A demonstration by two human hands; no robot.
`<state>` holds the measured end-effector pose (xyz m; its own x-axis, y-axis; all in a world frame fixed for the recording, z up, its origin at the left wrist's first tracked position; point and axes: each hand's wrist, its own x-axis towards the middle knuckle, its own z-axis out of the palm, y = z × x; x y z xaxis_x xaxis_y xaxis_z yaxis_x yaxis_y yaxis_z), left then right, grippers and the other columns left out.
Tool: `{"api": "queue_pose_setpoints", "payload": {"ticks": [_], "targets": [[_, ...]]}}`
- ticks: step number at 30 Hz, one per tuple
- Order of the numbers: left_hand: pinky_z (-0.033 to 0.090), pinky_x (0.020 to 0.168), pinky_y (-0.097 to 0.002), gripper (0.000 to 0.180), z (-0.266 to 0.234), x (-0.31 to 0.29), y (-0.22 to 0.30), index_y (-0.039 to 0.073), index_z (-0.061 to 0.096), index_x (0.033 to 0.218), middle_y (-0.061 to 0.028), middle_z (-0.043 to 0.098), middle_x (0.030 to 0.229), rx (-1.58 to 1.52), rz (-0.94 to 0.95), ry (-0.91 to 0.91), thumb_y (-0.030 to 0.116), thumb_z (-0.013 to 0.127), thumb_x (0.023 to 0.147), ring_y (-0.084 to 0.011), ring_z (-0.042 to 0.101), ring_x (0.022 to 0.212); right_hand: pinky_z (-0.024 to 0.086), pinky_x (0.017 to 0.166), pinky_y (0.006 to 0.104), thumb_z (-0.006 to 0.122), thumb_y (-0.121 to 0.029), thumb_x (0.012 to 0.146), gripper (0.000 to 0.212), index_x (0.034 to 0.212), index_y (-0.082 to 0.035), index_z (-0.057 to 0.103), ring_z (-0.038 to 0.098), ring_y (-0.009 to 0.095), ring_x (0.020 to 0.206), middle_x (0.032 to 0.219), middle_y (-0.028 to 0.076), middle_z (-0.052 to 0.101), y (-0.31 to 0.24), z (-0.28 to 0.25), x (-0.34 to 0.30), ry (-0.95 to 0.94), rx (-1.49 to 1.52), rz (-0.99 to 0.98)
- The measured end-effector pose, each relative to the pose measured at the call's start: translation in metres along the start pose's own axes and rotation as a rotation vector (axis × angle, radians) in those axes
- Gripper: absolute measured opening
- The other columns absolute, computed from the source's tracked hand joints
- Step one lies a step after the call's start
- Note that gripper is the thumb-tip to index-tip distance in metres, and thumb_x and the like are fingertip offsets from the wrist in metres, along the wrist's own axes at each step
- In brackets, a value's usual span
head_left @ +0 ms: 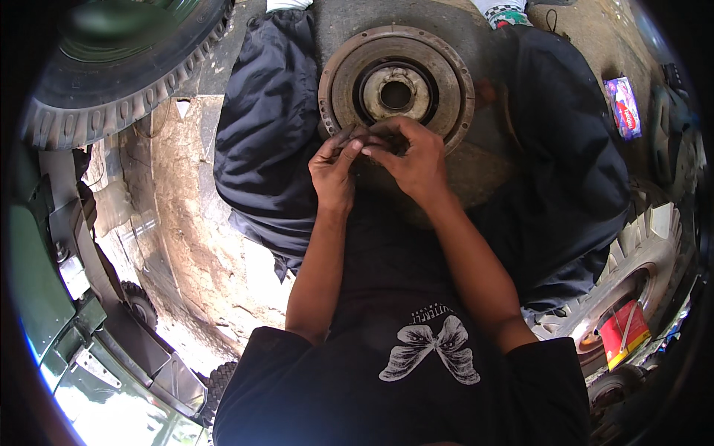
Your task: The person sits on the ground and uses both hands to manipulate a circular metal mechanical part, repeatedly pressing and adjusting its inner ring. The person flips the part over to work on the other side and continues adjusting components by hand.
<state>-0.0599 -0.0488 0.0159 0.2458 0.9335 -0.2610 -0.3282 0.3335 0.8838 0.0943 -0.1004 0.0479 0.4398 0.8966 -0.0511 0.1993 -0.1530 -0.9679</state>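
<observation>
Between my spread legs lies a worn, round metal disc (346, 82) that looks like a flywheel. Small holes run along its rim, and a pale raised hub (375, 78) surrounds the dark round opening at its centre. My left hand (337, 167) and my right hand (413, 157) meet over the disc's near edge. Both are closed, thumbs and fingertips pinched together. Something small and dark seems to be between the fingers, but they mostly hide it and its kind cannot be made out.
A large treaded tyre (82, 123) stands at the far left, with a green vehicle body (37, 275) below it. To the right are a purple-and-red packet (623, 108), another wheel (632, 260) and a red-and-yellow container (623, 333). My dark trouser legs (268, 126) flank the disc.
</observation>
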Motion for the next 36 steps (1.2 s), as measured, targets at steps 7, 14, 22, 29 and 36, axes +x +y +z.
{"api": "queue_pose_setpoints", "payload": {"ticks": [7,14,22,29,36], "targets": [[0.060,0.093,-0.0385,0.021,-0.008,0.006,0.010,-0.008,0.071,0.119,-0.0177,0.076,0.105,-0.304,-0.189,-0.158,-0.001,0.069,0.100,-0.0300,0.076,0.097,0.059,0.084,0.0301,0.095,-0.013,0.078,0.042,0.112,0.000,0.075,0.074,0.014,0.092,0.102,0.009,0.080,0.014,0.004,0.002,-0.128,0.229,0.090],[0.061,0.093,-0.0406,0.017,-0.007,0.005,0.009,-0.005,0.070,0.116,-0.0158,0.075,0.104,-0.162,-0.116,-0.222,0.007,0.068,0.104,-0.0326,0.076,0.099,0.059,0.084,0.0325,0.097,-0.020,0.074,0.045,0.110,-0.002,0.077,0.076,0.016,0.091,0.097,0.009,0.080,0.009,-0.010,0.007,-0.191,0.225,0.180],[0.062,0.085,-0.0359,0.019,-0.022,0.009,0.012,0.004,0.071,0.120,-0.0061,0.074,0.100,-0.425,-0.398,-0.241,0.017,0.070,0.105,-0.0219,0.075,0.094,0.061,0.094,0.0322,0.090,-0.003,0.084,0.039,0.118,0.006,0.072,0.075,0.018,0.103,0.112,0.011,0.077,0.008,-0.016,0.007,-0.419,0.717,0.245],[0.061,0.081,-0.0330,0.017,-0.009,0.011,0.010,0.003,0.071,0.118,-0.0056,0.074,0.096,-0.341,-0.164,-0.101,0.016,0.069,0.106,-0.0179,0.073,0.090,0.061,0.096,0.0327,0.088,-0.005,0.087,0.038,0.120,0.006,0.072,0.074,0.018,0.105,0.113,0.011,0.076,-0.004,-0.013,0.005,-0.395,0.696,0.227],[0.057,0.076,-0.0319,0.012,-0.002,0.007,0.019,0.008,0.068,0.114,-0.0080,0.076,0.095,-0.238,-0.158,-0.150,0.017,0.068,0.107,-0.0175,0.073,0.084,0.062,0.093,0.0327,0.089,-0.006,0.086,0.039,0.119,0.006,0.072,0.074,0.019,0.103,0.113,0.012,0.077,0.006,-0.003,0.003,-0.293,0.669,0.262]]}}
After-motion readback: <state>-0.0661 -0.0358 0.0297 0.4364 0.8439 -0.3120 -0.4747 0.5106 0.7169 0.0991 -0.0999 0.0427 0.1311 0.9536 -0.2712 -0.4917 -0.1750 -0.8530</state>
